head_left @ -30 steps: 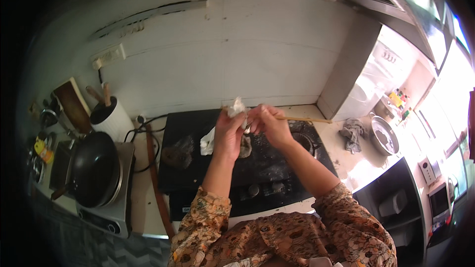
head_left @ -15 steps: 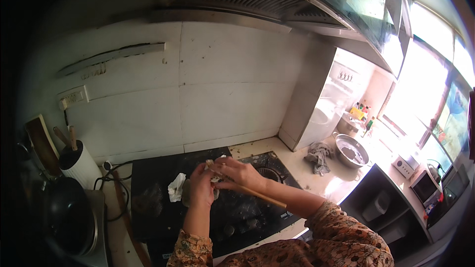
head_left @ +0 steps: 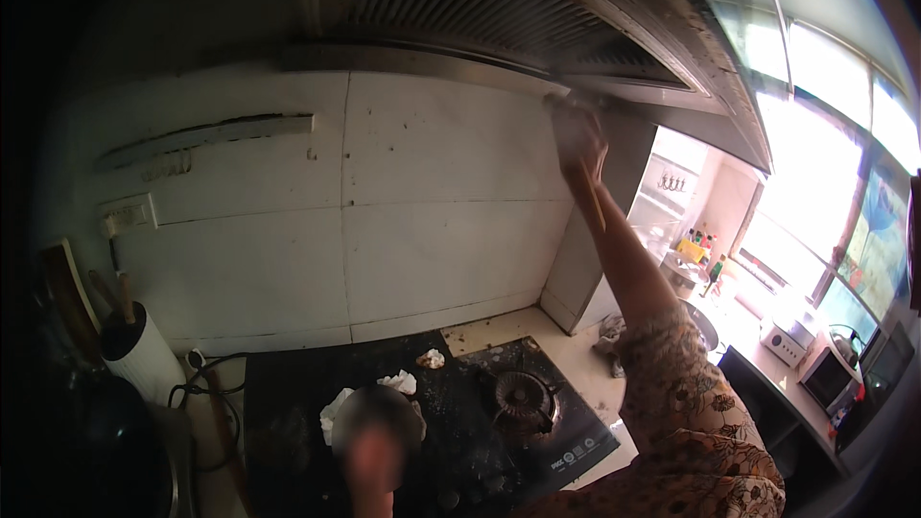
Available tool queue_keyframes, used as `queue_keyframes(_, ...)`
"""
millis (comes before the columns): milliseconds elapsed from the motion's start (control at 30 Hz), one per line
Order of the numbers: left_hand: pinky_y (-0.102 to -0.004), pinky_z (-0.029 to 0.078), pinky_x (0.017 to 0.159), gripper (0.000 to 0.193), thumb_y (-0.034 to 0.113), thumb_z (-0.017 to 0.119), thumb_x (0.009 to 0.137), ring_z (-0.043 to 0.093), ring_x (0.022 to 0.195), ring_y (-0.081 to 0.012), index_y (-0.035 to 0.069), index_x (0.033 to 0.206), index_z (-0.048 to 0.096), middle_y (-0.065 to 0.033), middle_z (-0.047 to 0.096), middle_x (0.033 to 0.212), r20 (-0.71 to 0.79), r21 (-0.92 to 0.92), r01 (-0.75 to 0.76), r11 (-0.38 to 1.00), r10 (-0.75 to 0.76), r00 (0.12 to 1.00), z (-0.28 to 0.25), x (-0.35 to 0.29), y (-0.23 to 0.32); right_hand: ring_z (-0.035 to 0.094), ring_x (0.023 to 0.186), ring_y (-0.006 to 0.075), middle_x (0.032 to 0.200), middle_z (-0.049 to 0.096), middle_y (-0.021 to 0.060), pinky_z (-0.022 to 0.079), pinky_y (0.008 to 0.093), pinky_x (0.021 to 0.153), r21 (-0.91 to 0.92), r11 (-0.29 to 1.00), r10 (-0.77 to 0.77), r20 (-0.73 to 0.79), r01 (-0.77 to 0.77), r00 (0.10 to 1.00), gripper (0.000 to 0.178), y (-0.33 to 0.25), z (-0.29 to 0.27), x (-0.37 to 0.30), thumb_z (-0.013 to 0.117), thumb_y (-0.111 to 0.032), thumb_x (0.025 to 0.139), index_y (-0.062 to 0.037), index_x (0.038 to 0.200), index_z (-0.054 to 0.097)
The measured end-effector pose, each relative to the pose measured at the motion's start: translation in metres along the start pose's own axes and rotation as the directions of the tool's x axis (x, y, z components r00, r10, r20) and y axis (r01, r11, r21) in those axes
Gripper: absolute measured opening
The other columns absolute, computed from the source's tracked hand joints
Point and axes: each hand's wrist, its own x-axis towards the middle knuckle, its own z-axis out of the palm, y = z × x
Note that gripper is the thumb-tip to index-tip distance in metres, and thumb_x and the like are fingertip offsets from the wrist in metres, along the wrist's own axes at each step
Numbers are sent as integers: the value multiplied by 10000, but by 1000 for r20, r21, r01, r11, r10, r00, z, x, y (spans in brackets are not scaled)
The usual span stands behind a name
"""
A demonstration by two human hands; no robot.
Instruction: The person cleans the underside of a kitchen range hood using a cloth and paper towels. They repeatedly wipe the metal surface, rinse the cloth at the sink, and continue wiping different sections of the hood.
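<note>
My right hand is raised to the lower rim of the range hood, closed and a little smeared by motion. A thin wooden stick sticks out of it, back along my forearm; what is at the stick's other end is hidden. My left hand is low over the black stove top, in front of a round greyish thing too blurred to name. Its fingers are smeared. Crumpled white tissue lies beside the round thing, and a brown-stained wad of tissue lies farther back on the stove.
A gas burner is at the stove's right. At the left stand a white ribbed knife holder, a dark pan and a cable. A grey rag and a pot are on the right counter, near a microwave.
My hands were together over the stove around the stick. My right hand has risen to the hood with the stick; my left has dropped nearer. The view has tilted upward.
</note>
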Motion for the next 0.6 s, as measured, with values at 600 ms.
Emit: queue_keyframes(600, -300, 449, 743, 219, 119, 533, 840, 537, 841, -198, 35, 1041, 521, -79, 553, 941, -265, 844, -30, 535, 465, 845, -65, -93, -60, 605, 826, 258, 861, 614, 122, 492, 366, 663, -357, 917, 311, 367, -176, 877, 139, 59, 61, 47, 552, -124, 773, -73, 888, 612)
